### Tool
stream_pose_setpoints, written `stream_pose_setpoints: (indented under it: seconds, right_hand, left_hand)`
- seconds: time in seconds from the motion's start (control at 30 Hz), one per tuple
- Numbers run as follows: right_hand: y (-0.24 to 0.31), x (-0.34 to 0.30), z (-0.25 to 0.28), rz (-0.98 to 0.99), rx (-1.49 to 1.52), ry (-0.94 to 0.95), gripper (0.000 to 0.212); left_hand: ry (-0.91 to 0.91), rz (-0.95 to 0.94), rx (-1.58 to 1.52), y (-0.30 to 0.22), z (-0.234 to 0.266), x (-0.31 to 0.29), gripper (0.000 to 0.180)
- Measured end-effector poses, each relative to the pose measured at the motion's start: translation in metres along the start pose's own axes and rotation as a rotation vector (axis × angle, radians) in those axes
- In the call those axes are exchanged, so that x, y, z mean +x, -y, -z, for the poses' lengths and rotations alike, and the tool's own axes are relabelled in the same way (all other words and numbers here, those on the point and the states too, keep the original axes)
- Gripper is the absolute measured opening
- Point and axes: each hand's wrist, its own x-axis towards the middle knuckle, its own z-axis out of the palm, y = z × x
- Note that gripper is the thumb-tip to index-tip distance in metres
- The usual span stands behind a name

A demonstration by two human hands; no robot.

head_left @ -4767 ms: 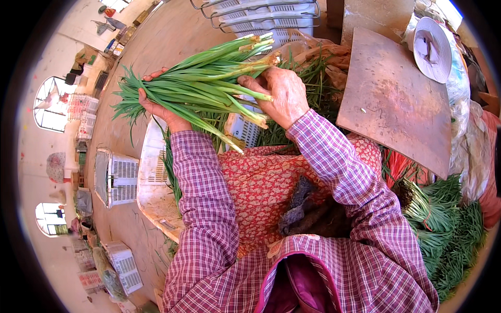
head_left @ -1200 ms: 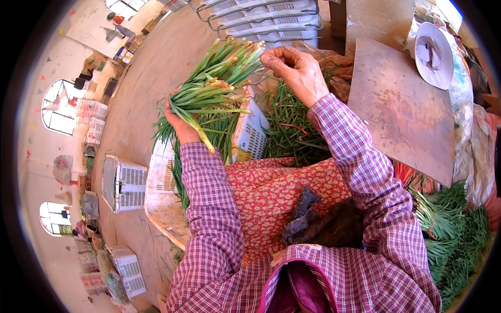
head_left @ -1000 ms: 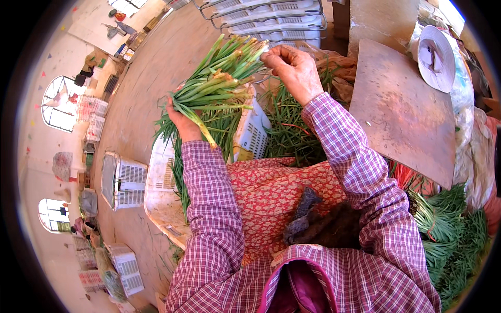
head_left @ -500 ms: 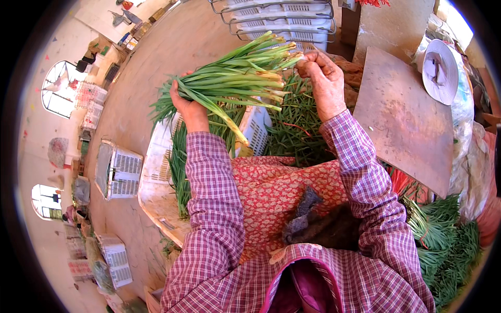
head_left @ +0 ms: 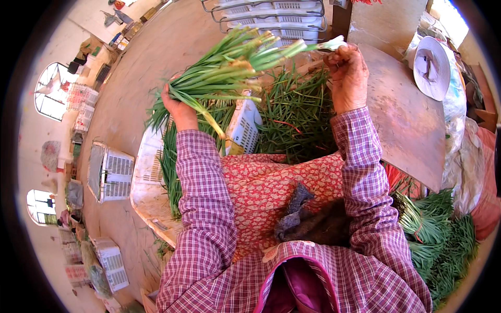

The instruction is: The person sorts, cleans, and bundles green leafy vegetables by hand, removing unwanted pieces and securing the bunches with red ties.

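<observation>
My left hand [head_left: 179, 110] is wrapped round the leafy end of a bunch of chive-like greens [head_left: 219, 73], holding it up over a white crate. The bunch's cut ends, some pale or browned, fan out to the right. One yellowed stalk hangs below the rest. At the far right of the bunch, my right hand [head_left: 347, 75] has its fingers curled in a pinch at a whitish strip [head_left: 333, 44], which lines up with a pale stalk stretching out of the bunch. Whether strip and stalk are still joined is hard to make out.
A white crate [head_left: 143, 177] with greens stands at my left. Loose greens [head_left: 297, 120] lie heaped ahead of my red patterned apron [head_left: 282, 177]. To the right are a board [head_left: 412, 125], a sun hat [head_left: 431, 68] and tied bundles [head_left: 433, 240]. Stacked crates [head_left: 271, 21] stand ahead.
My right hand has moved to the right, away from the bunch, drawing the pale strip out with it. The bunch's cut ends have spread more; my left hand keeps its hold.
</observation>
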Motion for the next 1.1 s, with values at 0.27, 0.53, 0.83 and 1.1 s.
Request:
stream_pose_setpoints:
  seconds: [0.27, 0.53, 0.83, 1.1]
  right_hand:
    - [0.084, 0.048, 0.088, 0.19, 0.085, -0.1, 0.023]
    - [0.111, 0.012, 0.084, -0.021, -0.661, 0.542, 0.039]
    - [0.02, 0.007, -0.013, 0.687, -1.518, 0.695, 0.026]
    - [-0.002, 0.01, 0.014, 0.494, -1.593, 0.769, 0.016]
  left_hand:
    - [-0.04, -0.092, -0.015, -0.01, 0.003, 0.0, 0.027]
    - [0.086, -0.111, -0.158, -0.025, 0.006, 0.004, 0.022]
    - [0.217, -0.178, -0.059, -0.013, -0.024, -0.012, 0.022]
    - [0.242, -0.172, -0.08, -0.024, -0.022, -0.018, 0.022]
